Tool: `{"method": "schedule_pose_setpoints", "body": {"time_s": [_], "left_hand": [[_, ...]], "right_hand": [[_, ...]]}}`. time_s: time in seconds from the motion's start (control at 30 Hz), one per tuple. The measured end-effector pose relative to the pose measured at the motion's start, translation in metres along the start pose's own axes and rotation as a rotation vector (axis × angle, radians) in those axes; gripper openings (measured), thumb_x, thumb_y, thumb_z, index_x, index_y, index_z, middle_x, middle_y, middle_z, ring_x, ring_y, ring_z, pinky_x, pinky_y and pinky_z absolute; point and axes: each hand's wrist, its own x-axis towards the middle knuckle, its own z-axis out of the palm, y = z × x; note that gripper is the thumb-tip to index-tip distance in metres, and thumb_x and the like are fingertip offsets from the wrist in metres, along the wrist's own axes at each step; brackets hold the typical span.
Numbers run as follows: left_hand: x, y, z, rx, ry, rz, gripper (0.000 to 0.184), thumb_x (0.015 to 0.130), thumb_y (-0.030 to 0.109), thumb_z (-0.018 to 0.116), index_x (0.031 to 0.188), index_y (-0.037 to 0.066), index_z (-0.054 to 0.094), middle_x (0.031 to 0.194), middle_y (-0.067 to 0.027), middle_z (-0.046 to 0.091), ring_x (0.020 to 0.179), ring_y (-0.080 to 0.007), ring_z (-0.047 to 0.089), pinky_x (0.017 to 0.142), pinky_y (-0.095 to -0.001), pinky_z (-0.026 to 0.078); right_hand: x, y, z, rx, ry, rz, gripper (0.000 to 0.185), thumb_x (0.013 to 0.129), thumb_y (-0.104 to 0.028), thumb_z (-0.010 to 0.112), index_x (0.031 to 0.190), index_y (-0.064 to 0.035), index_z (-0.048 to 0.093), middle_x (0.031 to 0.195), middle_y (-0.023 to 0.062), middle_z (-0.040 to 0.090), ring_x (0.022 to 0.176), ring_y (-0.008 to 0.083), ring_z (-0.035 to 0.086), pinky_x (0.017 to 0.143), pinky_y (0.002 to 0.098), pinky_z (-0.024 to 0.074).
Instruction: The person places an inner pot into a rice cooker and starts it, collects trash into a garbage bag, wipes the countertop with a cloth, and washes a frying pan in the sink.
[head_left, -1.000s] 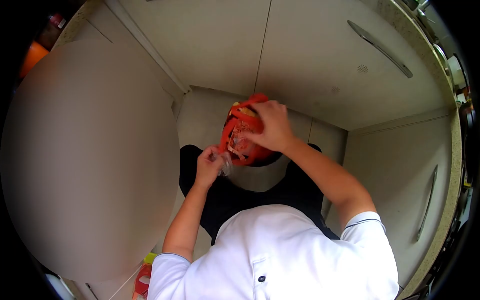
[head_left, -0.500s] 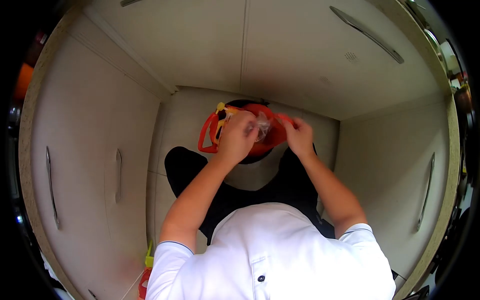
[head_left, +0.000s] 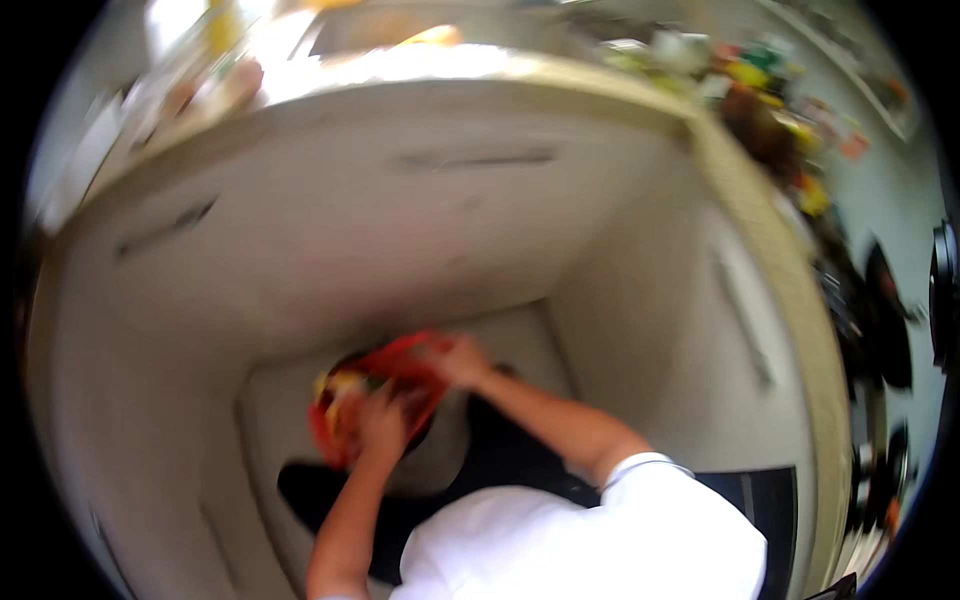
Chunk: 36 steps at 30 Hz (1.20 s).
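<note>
On the floor between my knees lies a red plastic bag (head_left: 402, 350), smeared by motion, over something dark and round that is mostly hidden. My right hand (head_left: 460, 362) is closed on the bag's right edge. My left hand (head_left: 378, 425) reaches over the bag's near left side; blur hides its fingers and anything in them. Beside it, partly covered, is a yellow-and-red item (head_left: 325, 420), too smeared to name now. It had a red handle-like loop in the earlier view.
Pale cabinet fronts with bar handles (head_left: 480, 158) enclose the floor on several sides. Above them runs a stone-edged countertop (head_left: 560, 75) with blurred kitchen goods. Dark pans (head_left: 885, 320) hang on the right wall. A dark panel (head_left: 750, 515) is beside my right side.
My view has swung up and right, bringing the countertop and wall into sight. The clear plastic earlier at my left hand no longer shows. My right hand stays at the red bag.
</note>
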Motion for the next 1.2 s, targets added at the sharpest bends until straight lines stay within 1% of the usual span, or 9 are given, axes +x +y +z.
{"method": "schedule_pose_setpoints", "body": {"time_s": [0.1, 0.3, 0.43, 0.63, 0.77, 0.83, 0.93, 1.1, 1.2], "left_hand": [[-0.019, -0.025, 0.001, 0.029, -0.338, -0.037, 0.031, 0.087, 0.009, 0.061, 0.114, 0.014, 0.074, 0.105, -0.0228, 0.069, 0.093, -0.0392, 0.067, 0.082, -0.0449, 0.054], [-0.027, -0.023, -0.035, 0.076, -0.144, -0.136, 0.029, 0.081, 0.01, 0.066, 0.108, -0.001, 0.071, 0.117, -0.0267, 0.064, 0.105, -0.0428, 0.062, 0.091, -0.0456, 0.052], [-0.031, -0.012, -0.06, -0.036, 0.015, -0.297, 0.025, 0.082, 0.007, 0.067, 0.105, -0.004, 0.07, 0.127, -0.0253, 0.058, 0.112, -0.0431, 0.059, 0.094, -0.0457, 0.051], [-0.022, 0.008, -0.079, -0.212, -0.029, -0.448, 0.02, 0.091, 0.01, 0.065, 0.107, -0.003, 0.07, 0.131, -0.0261, 0.055, 0.122, -0.0429, 0.054, 0.098, -0.0462, 0.049], [-0.024, 0.012, -0.076, -0.223, -0.031, -0.516, 0.02, 0.093, 0.011, 0.065, 0.108, -0.002, 0.069, 0.132, -0.0273, 0.054, 0.122, -0.0432, 0.054, 0.098, -0.0477, 0.049], [-0.028, 0.009, -0.075, -0.163, 0.122, -0.324, 0.014, 0.092, 0.005, 0.065, 0.102, -0.005, 0.068, 0.112, -0.0178, 0.057, 0.097, -0.0312, 0.062, 0.073, -0.0367, 0.052], [-0.032, 0.008, -0.084, -0.235, 0.114, -0.343, 0.012, 0.093, 0.004, 0.063, 0.101, -0.004, 0.068, 0.105, -0.0131, 0.058, 0.087, -0.025, 0.064, 0.062, -0.0317, 0.051], [-0.036, 0.004, -0.091, -0.286, 0.155, -0.391, 0.015, 0.094, 0.006, 0.062, 0.106, -0.003, 0.068, 0.105, -0.0124, 0.06, 0.089, -0.0247, 0.064, 0.067, -0.0324, 0.052], [-0.031, 0.005, -0.098, -0.306, 0.211, -0.329, 0.02, 0.092, 0.005, 0.063, 0.11, -0.001, 0.069, 0.108, -0.0164, 0.063, 0.099, -0.0312, 0.064, 0.078, -0.0361, 0.053]], "right_hand": [[-0.008, -0.046, -0.01, -0.074, -0.063, -0.242, 0.091, 0.072, -0.044, 0.084, 0.138, 0.0079, 0.049, 0.133, 0.031, 0.055, 0.124, 0.0441, 0.053, 0.109, 0.0444, 0.0421], [-0.07, -0.229, -0.224, -0.816, 0.967, -0.851, 0.042, 0.078, -0.026, 0.08, 0.104, 0.0033, 0.066, 0.119, 0.0228, 0.061, 0.113, 0.0395, 0.056, 0.097, 0.048, 0.0478], [-0.096, -0.304, -0.397, -1.241, 1.003, 0.316, 0.065, 0.081, -0.054, 0.069, 0.102, 0.0069, 0.071, 0.103, 0.0263, 0.07, 0.093, 0.0368, 0.069, 0.085, 0.047, 0.0536], [-0.097, -0.221, -0.58, -0.984, 0.566, 0.939, 0.089, 0.087, -0.077, 0.048, 0.134, -0.0032, 0.061, 0.145, 0.0215, 0.053, 0.135, 0.0327, 0.051, 0.109, 0.0429, 0.0407], [-0.1, -0.19, -0.594, -1.073, 0.468, 0.944, 0.078, 0.088, -0.067, 0.052, 0.13, -0.002, 0.063, 0.141, 0.0227, 0.056, 0.131, 0.0345, 0.054, 0.106, 0.0434, 0.0436], [-0.095, -0.195, -0.582, -1.095, 0.42, 0.948, 0.075, 0.088, -0.063, 0.054, 0.129, -0.0016, 0.063, 0.139, 0.0231, 0.057, 0.13, 0.0352, 0.055, 0.104, 0.0436, 0.0445], [-0.092, -0.203, -0.577, -1.146, 0.586, 0.906, 0.038, 0.08, -0.018, 0.054, 0.105, 0.0029, 0.074, 0.104, 0.0227, 0.072, 0.091, 0.0336, 0.07, 0.079, 0.0482, 0.0536], [-0.094, -0.219, -0.601, -1.56, 0.291, 0.88, 0.022, 0.072, -0.01, 0.062, 0.084, 0.002, 0.075, 0.09, 0.0262, 0.07, 0.077, 0.0375, 0.07, 0.069, 0.0455, 0.0549], [-0.099, -0.253, -0.576, -1.603, 0.53, 0.725, 0.018, 0.073, -0.01, 0.062, 0.081, 0.0013, 0.074, 0.087, 0.0249, 0.071, 0.074, 0.0374, 0.069, 0.067, 0.0462, 0.0544]]}}
